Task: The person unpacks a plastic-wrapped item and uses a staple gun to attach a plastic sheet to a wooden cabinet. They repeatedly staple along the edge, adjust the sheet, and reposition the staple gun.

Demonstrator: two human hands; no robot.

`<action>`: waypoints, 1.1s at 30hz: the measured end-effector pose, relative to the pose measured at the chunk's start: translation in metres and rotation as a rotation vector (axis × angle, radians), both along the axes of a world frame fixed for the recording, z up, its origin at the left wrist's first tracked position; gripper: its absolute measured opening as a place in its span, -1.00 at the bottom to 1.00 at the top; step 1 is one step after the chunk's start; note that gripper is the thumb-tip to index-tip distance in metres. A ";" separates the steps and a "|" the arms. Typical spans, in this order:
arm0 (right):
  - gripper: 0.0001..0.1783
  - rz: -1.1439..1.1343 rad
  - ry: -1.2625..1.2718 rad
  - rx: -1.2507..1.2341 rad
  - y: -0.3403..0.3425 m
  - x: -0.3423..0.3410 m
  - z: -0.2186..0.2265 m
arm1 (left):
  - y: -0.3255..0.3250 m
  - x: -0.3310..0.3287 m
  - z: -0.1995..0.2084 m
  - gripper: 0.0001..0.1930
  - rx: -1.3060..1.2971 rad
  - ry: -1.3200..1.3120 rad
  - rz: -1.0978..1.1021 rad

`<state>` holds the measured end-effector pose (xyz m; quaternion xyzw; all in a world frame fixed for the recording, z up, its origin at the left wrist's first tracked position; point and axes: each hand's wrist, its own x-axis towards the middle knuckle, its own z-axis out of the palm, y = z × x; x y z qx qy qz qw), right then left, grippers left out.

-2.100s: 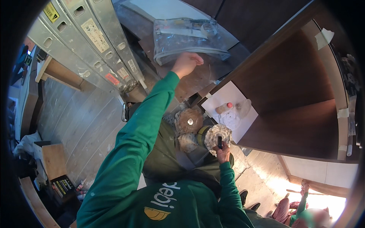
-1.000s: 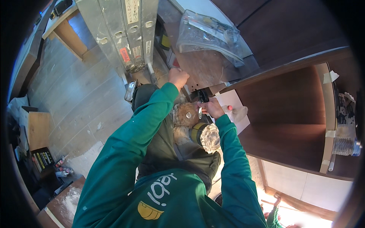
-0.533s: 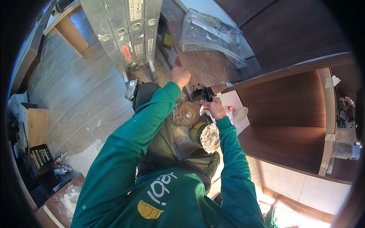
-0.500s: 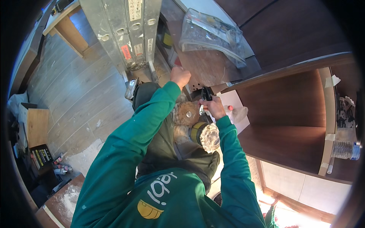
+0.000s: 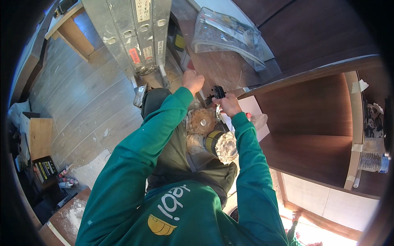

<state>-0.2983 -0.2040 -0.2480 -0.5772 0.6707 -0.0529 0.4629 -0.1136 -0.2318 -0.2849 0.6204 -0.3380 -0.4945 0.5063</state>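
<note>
My left hand [image 5: 193,81] is closed at the near edge of a brown wooden panel [image 5: 221,71]; whatever its fingers hold is hidden. Close to its right, my right hand [image 5: 230,105] grips a small black tool [image 5: 219,92] with a shiny silver part below the fingers. The tool's black end meets or nearly meets the panel's front corner, by a few dark holes; contact cannot be made out. Below both hands, between my knees, are a round brown dusty disc [image 5: 201,121] with a pale centre and a yellow-and-black can [image 5: 212,142] with a crusted, pale top.
A folded metal ladder [image 5: 131,37] stands ahead on the left. On the panel lies a clear zip bag [image 5: 230,39] of tools. An open brown cabinet [image 5: 305,110] flanks my right arm. Boxes [image 5: 41,137] and bottles [image 5: 67,180] sit at left. Another person's hand [image 5: 296,215] shows lower right.
My right hand has shifted slightly up and left with the black tool, bringing it nearer the panel's corner. The left hand has barely moved.
</note>
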 end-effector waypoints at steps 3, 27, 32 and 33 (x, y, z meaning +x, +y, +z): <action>-0.68 -0.107 -0.115 0.079 0.000 0.011 0.019 | -0.002 0.000 -0.006 -0.85 -0.029 -0.084 0.011; -0.79 -0.033 -0.196 0.393 -0.010 0.007 0.054 | 0.006 -0.002 0.006 -0.79 0.013 -0.049 0.041; -0.73 -0.069 -0.290 0.397 -0.003 0.007 0.040 | 0.010 -0.003 0.012 -0.80 0.025 0.008 0.061; -0.73 -0.059 -0.281 0.387 -0.002 0.009 0.037 | 0.009 -0.004 0.011 -0.80 0.024 0.007 0.062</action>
